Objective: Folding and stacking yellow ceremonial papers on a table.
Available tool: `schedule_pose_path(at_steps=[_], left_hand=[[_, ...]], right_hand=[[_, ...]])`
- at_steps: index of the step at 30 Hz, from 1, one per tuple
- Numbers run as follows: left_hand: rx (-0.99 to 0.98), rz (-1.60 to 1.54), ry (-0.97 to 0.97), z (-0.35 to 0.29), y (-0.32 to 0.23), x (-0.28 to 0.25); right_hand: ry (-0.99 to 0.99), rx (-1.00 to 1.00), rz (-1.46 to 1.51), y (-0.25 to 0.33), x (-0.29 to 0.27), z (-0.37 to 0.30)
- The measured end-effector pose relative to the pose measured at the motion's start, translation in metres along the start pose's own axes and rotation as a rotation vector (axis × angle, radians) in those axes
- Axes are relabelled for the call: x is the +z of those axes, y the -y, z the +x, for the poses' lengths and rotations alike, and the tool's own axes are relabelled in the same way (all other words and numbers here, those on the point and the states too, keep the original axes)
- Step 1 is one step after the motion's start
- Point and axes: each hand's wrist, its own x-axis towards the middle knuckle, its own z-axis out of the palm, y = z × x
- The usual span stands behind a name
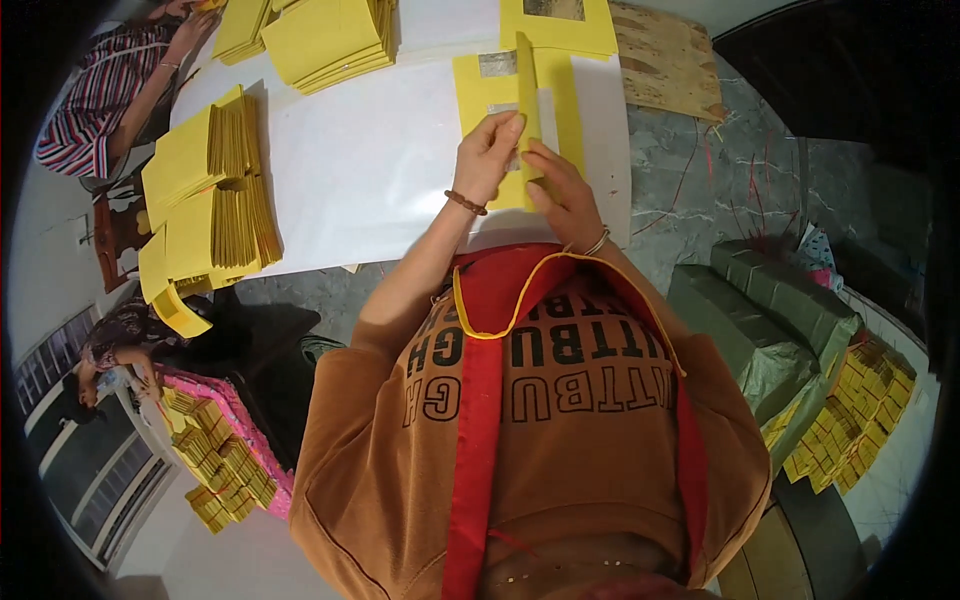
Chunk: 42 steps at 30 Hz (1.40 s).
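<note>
A yellow paper sheet (528,75) stands partly folded up at the right part of the white table. My left hand (487,160) pinches its near part from the left, thumb and fingers together. From the right, my right hand (562,195) grips the same fold with curled fingers and thumb. Beneath and around the fold lies flat yellow paper (567,120) with a silvery-grey patch (497,65) near its far left corner. Part of the fold is hidden behind my fingers.
Folded yellow paper stacks (180,165) stand along the white table's (350,180) left edge and far side (325,45). More yellow paper (600,30) lies beyond my hands. Other people sit at the left (110,90). Green-wrapped bundles (740,330) and tied yellow bundles (850,420) are at my right.
</note>
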Motion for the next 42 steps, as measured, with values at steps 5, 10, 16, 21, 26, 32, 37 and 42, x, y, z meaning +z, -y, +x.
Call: schedule_pose_path(at_steps=[5,10,16,21,26,32,37,42], left_hand=[[0.054,-0.132,-0.021,0.013,0.025,-0.015],[0.015,-0.253,-0.011,0.014,0.021,-0.005],[-0.020,-0.260,-0.020,0.020,0.033,-0.010],[-0.007,-0.313,0.000,0.024,0.040,-0.013],[-0.028,-0.361,-0.011,0.020,0.031,-0.007],[-0.019,-0.322,-0.004,0.026,0.042,-0.011],[-0.028,-0.280,-0.002,0.024,0.035,-0.007],[-0.016,-0.270,0.020,0.019,0.023,-0.001]], right_hand=[[0.070,-0.026,-0.003,-0.002,0.005,0.004],[-0.127,0.303,0.477,-0.026,0.008,0.000],[-0.268,0.548,0.883,-0.035,-0.003,0.018],[-0.234,0.715,1.065,-0.041,-0.010,0.021],[-0.226,0.706,0.892,-0.032,-0.006,0.020],[-0.194,0.749,1.124,-0.037,-0.002,0.019],[-0.165,0.689,1.108,-0.033,0.000,0.020],[-0.130,0.538,0.794,-0.024,0.008,0.018]])
